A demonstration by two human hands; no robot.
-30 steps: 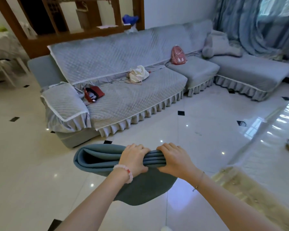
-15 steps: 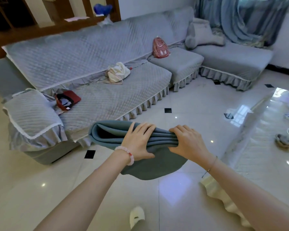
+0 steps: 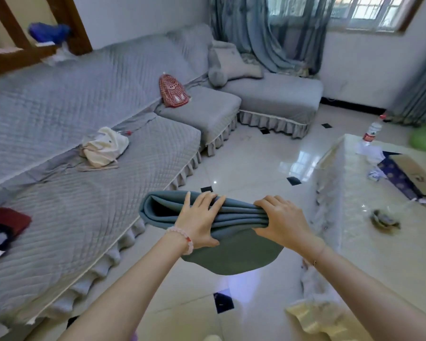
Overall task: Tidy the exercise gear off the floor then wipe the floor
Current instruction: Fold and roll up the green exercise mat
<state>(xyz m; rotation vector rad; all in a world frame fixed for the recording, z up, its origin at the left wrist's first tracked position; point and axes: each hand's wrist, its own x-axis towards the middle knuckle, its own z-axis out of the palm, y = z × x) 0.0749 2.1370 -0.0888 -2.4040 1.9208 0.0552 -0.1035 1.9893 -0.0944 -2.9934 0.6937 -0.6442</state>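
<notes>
Tidying step: left hand [image 3: 199, 223] and right hand [image 3: 283, 223] clamp fingers round the folded mat [image 3: 231, 258], held above the floor [image 3: 244, 168], sofa [image 3: 84, 205] left, table [image 3: 379, 262] right. Next it likely needs setting down.

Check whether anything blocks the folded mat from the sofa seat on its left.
Nothing visible does. The left hand and right hand hold the mat beside the sofa; the white bag lies farther back on the seat.
</notes>
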